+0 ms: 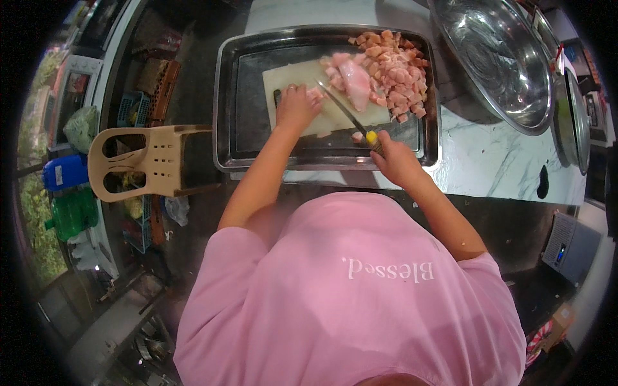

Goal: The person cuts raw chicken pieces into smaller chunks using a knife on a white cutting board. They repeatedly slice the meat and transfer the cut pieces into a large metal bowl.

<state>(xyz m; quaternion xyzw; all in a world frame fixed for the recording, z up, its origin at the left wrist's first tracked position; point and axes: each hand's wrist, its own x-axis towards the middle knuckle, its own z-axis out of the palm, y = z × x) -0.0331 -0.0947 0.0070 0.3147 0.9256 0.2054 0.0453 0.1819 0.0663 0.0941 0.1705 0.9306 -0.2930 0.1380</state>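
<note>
Pink lettered shirt (347,296), right hand (394,159) gripping knife (355,121), left hand (295,108) touching meat (315,94), grip unclear

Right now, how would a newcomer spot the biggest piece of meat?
Find the large metal tray on the marble-patterned table. Inside, on the pale cutting board, look right of the knife blade. The piece of meat is smooth and pink, far larger than the small cubes heaped beside it.

Shiny metal tray (250,90), polished metal basin (499,61), glossy meat (355,83), matt cloth shirt (354,315)
</note>
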